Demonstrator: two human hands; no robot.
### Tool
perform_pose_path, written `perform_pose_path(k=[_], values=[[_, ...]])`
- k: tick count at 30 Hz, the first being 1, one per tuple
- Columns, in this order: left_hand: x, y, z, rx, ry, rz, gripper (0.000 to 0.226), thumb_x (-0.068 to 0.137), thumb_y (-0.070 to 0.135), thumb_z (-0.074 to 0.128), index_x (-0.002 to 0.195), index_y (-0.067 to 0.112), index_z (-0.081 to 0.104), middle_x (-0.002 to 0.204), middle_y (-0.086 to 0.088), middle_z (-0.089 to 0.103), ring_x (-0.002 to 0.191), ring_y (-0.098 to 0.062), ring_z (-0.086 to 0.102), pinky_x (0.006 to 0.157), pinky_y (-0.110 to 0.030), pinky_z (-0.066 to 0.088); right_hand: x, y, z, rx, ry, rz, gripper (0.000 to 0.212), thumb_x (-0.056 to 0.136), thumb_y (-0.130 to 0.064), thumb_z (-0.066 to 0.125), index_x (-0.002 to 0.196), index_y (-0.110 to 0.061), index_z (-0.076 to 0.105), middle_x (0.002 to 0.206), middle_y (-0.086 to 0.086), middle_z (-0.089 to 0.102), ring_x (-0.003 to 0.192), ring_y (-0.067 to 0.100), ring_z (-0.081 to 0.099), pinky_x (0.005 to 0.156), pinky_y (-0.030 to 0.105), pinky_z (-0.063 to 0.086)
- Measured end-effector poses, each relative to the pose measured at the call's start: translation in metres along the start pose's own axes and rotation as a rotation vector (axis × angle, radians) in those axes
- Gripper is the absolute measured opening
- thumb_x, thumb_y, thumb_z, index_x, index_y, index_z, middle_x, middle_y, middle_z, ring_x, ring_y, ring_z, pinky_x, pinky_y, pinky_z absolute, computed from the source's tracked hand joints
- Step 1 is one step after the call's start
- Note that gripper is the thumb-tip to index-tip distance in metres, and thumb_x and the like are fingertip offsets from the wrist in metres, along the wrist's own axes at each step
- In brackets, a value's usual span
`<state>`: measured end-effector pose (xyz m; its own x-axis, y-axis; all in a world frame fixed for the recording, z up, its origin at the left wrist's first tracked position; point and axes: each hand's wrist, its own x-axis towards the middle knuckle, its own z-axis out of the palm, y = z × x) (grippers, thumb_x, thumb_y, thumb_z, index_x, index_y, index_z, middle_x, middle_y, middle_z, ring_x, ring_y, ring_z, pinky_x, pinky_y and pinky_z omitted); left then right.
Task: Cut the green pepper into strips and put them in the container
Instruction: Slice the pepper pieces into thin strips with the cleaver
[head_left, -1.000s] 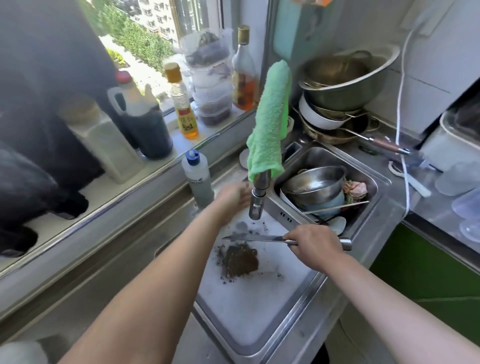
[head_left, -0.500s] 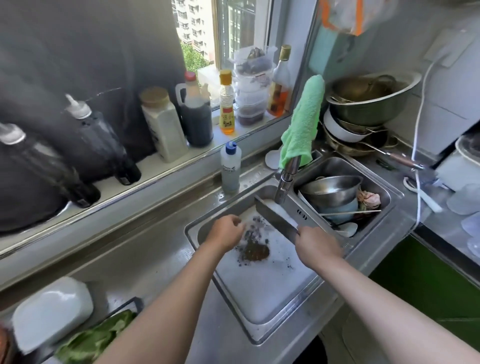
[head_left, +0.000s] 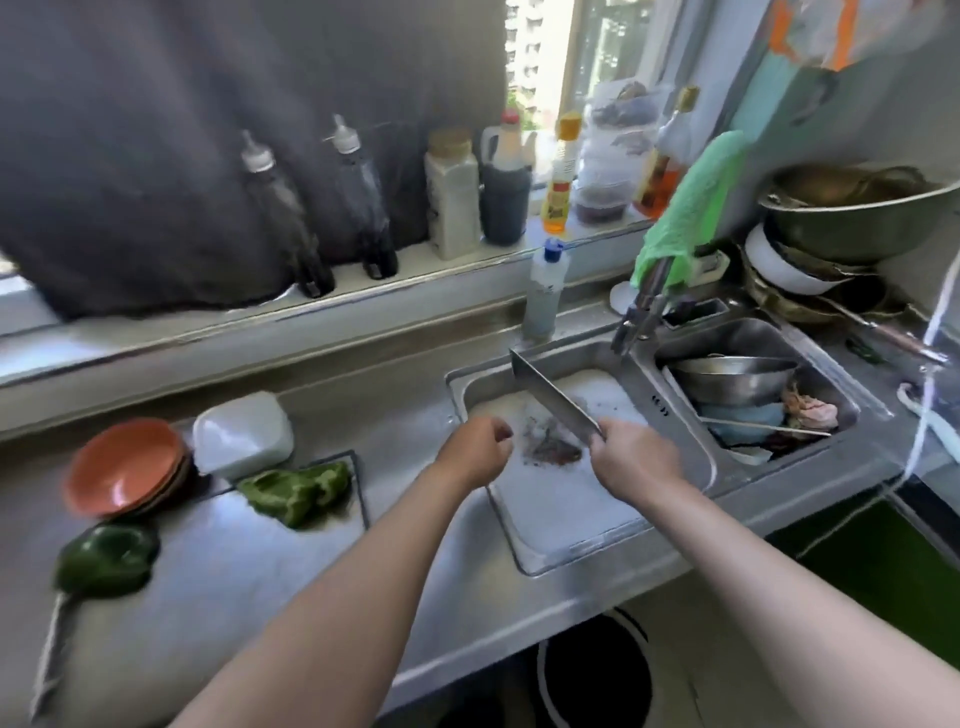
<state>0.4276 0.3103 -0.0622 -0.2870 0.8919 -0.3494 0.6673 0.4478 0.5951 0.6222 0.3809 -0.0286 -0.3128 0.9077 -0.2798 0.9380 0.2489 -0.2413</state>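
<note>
Right hand (head_left: 636, 460) grips the knife (head_left: 553, 400), blade angled over the board (head_left: 566, 509). Left hand (head_left: 475, 449) is curled, seemingly empty. Pepper (head_left: 296, 491) lies toward the counter's (head_left: 234, 597) left edge. Fetch it left-handed, blade turned away.

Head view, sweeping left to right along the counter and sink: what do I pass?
Whole green pepper → cut pepper pieces → left hand → knife → right hand, gripping the handle → metal bowl.
</note>
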Motion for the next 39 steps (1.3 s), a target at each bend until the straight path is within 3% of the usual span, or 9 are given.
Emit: perform_pose_path(k=[3, 8, 11, 17, 21, 24, 27, 32, 39], values=[[-0.044, -0.025, -0.003, -0.038, 0.043, -0.089, 0.024, 0.095, 0.021, 0.056, 0.113, 0.016, 0.070, 0.117, -0.003, 0.070, 0.111, -0.023, 0.062, 0.086, -0.026, 0.044, -0.022, -0.028, 0.007, 0.019, 0.002, -0.178, 0.031, 0.103, -0.042, 0.038, 0.102, -0.026, 0.064, 0.109, 0.009, 0.070, 0.103, 0.034, 0.062, 0.073, 0.036, 0.039], [-0.112, -0.085, -0.025, -0.052, 0.145, -0.211, 0.018, 0.094, 0.024, 0.055, 0.105, 0.018, 0.068, 0.111, -0.005, 0.070, 0.105, -0.025, 0.063, 0.084, -0.028, 0.046, -0.065, -0.088, 0.039, 0.042, -0.018, -0.421, 0.033, 0.103, -0.049, 0.040, 0.127, -0.042, 0.062, 0.120, 0.001, 0.071, 0.114, 0.030, 0.062, 0.082, 0.035, 0.046], [-0.149, -0.128, -0.047, -0.102, 0.235, -0.307, 0.022, 0.094, 0.018, 0.052, 0.107, 0.012, 0.068, 0.107, -0.007, 0.069, 0.099, -0.025, 0.062, 0.075, -0.025, 0.043, -0.086, -0.123, 0.061, 0.084, -0.066, -0.543, 0.035, 0.104, -0.047, 0.041, 0.135, -0.044, 0.058, 0.129, -0.006, 0.068, 0.120, 0.025, 0.060, 0.088, 0.033, 0.046], [-0.214, -0.225, -0.084, -0.111, 0.394, -0.468, 0.028, 0.091, 0.010, 0.047, 0.113, 0.015, 0.065, 0.118, -0.002, 0.065, 0.110, -0.024, 0.058, 0.082, -0.025, 0.041, -0.119, -0.204, 0.110, 0.082, -0.207, -0.719, 0.038, 0.105, -0.044, 0.042, 0.141, -0.044, 0.053, 0.134, -0.006, 0.062, 0.125, 0.020, 0.054, 0.096, 0.032, 0.043], [-0.236, -0.293, -0.108, -0.114, 0.470, -0.492, 0.034, 0.087, 0.003, 0.049, 0.118, 0.012, 0.063, 0.121, -0.008, 0.060, 0.115, -0.027, 0.055, 0.093, -0.031, 0.045, -0.136, -0.254, 0.148, 0.080, -0.208, -0.741, 0.036, 0.104, -0.038, 0.045, 0.139, -0.042, 0.056, 0.129, -0.003, 0.065, 0.119, 0.023, 0.057, 0.094, 0.037, 0.048], [-0.244, -0.338, -0.129, -0.024, 0.502, -0.475, 0.038, 0.083, 0.001, 0.050, 0.117, 0.015, 0.063, 0.120, -0.011, 0.056, 0.116, -0.032, 0.050, 0.091, -0.035, 0.045, -0.144, -0.280, 0.176, 0.041, -0.203, -0.706, 0.037, 0.104, -0.037, 0.046, 0.140, -0.043, 0.054, 0.120, 0.001, 0.065, 0.113, 0.025, 0.058, 0.087, 0.037, 0.048], [-0.246, -0.374, -0.148, -0.021, 0.504, -0.450, 0.052, 0.083, 0.003, 0.056, 0.133, 0.018, 0.054, 0.137, -0.009, 0.048, 0.126, -0.032, 0.041, 0.104, -0.039, 0.039, -0.149, -0.297, 0.200, 0.040, -0.210, -0.633, 0.041, 0.104, -0.036, 0.047, 0.145, -0.042, 0.050, 0.119, 0.003, 0.062, 0.114, 0.025, 0.057, 0.085, 0.034, 0.044], [-0.243, -0.416, -0.167, 0.004, 0.278, -0.429, 0.082, 0.082, 0.006, 0.059, 0.154, 0.028, 0.027, 0.160, -0.005, 0.020, 0.144, -0.032, 0.022, 0.114, -0.044, 0.032, -0.155, -0.314, 0.226, 0.078, -0.221, -0.540, 0.043, 0.104, -0.027, 0.050, 0.146, -0.035, 0.051, 0.107, 0.004, 0.057, 0.111, 0.027, 0.055, 0.084, 0.031, 0.038], [-0.232, -0.431, -0.160, 0.085, 0.313, -0.396, 0.082, 0.080, 0.007, 0.063, 0.151, 0.027, 0.029, 0.137, -0.007, 0.029, 0.129, -0.030, 0.030, 0.104, -0.042, 0.041, -0.152, -0.308, 0.249, 0.125, -0.258, -0.469, 0.046, 0.096, -0.015, 0.063, 0.140, -0.025, 0.055, 0.114, 0.004, 0.050, 0.117, 0.027, 0.047, 0.100, 0.036, 0.039]])
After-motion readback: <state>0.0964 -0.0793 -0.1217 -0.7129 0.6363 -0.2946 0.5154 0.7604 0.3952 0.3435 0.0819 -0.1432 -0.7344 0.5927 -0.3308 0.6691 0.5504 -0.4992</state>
